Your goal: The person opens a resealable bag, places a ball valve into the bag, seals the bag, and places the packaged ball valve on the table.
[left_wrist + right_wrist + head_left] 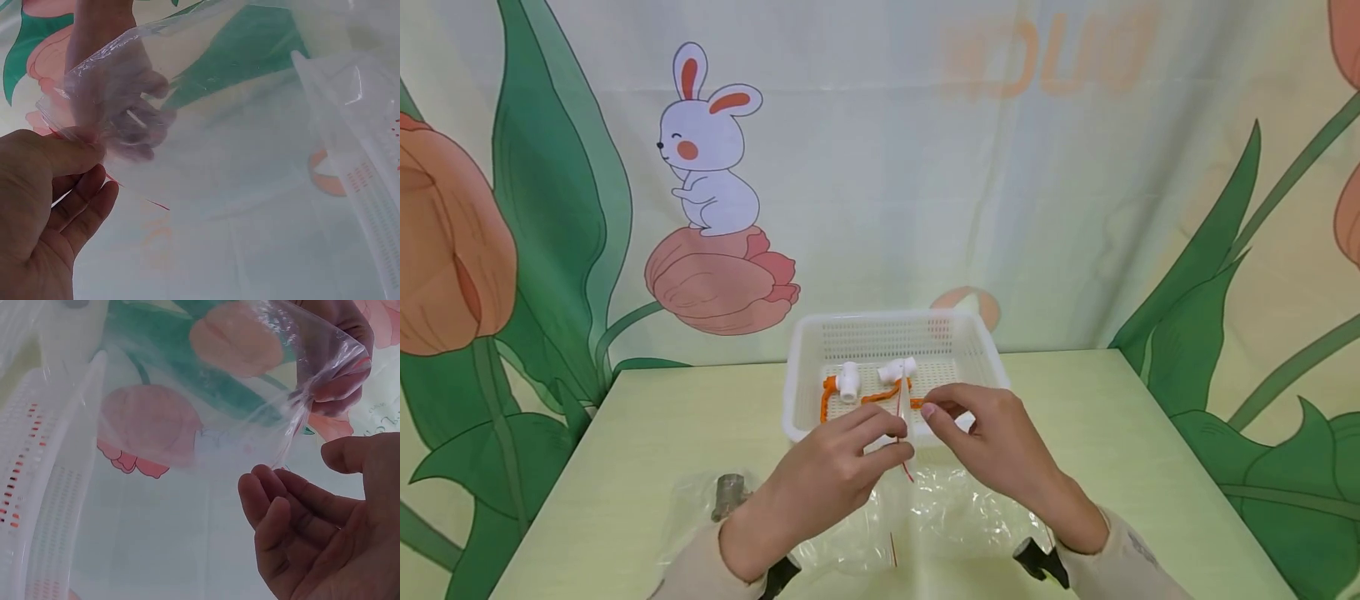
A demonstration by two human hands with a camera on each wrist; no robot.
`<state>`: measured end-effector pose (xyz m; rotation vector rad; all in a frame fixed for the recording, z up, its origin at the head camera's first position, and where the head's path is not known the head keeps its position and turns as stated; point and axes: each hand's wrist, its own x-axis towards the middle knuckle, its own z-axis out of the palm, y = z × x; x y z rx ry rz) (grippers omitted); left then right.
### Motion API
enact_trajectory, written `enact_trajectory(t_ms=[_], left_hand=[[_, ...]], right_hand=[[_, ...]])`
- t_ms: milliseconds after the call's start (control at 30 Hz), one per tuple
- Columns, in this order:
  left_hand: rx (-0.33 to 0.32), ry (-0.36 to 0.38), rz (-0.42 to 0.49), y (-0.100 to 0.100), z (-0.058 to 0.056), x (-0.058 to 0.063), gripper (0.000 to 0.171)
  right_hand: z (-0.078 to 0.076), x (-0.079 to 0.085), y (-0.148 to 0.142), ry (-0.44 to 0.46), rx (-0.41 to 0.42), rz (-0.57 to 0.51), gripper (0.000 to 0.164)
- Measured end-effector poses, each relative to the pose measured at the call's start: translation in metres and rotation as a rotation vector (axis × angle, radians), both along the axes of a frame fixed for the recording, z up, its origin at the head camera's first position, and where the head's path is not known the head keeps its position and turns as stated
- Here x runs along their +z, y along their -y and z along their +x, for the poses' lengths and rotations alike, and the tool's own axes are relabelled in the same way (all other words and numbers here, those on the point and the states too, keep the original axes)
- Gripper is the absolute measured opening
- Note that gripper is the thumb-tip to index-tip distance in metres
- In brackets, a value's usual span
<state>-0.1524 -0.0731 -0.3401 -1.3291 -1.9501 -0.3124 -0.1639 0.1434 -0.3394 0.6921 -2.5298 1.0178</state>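
Observation:
My left hand [827, 467] pinches the edge of a clear plastic zip bag [225, 131], close to its thin red strip, between thumb and fingers. The bag hangs thin and see-through in front of the basket. Just to its right is my right hand [996, 433], its fingers loosely bent and holding nothing. In the right wrist view the right fingertips [259, 481] are close beside the bunched edge of the bag. Through the film, the left wrist view also shows the right hand.
A white slotted basket [880, 318] at the table's back holds white valves [848, 383] with orange handles [826, 400]. More clear bags [977, 504] lie in front of it. A grey pipe fitting [728, 494] sits by my left wrist. Behind hangs a printed curtain [865, 167].

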Motion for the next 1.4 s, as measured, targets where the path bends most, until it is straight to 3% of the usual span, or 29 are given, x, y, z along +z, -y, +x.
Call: enact_trajectory(t_ms=[167, 300, 733, 1033, 1200, 1300, 1400], left_hand=[[-0.002, -0.095, -0.012, -0.005, 0.001, 0.000, 0.019], [-0.014, -0.140, 0.003, -0.009, 0.002, -0.002, 0.027], [-0.022, -0.190, -0.033, -0.013, 0.004, -0.009, 0.030], [-0.035, -0.155, 0.025, -0.011, 0.004, -0.012, 0.028], [-0.077, -0.118, 0.127, -0.010, 0.003, -0.011, 0.023], [-0.095, -0.038, 0.232, -0.011, 0.001, -0.012, 0.020], [-0.066, 0.097, 0.341, -0.010, 0.000, -0.014, 0.016]], right_hand=[[-0.001, 0.003, 0.004, 0.121, 0.036, -0.044, 0.015], [-0.002, 0.003, 0.008, 0.191, 0.071, -0.051, 0.020], [-0.007, 0.002, 0.010, 0.380, 0.176, -0.159, 0.018], [-0.005, 0.001, 0.010, 0.338, 0.164, -0.191, 0.017], [-0.005, 0.000, 0.010, 0.305, 0.171, -0.195, 0.015], [-0.005, 0.000, 0.010, 0.286, 0.174, -0.197, 0.015], [-0.004, 0.000, 0.010, 0.273, 0.174, -0.198, 0.014]])
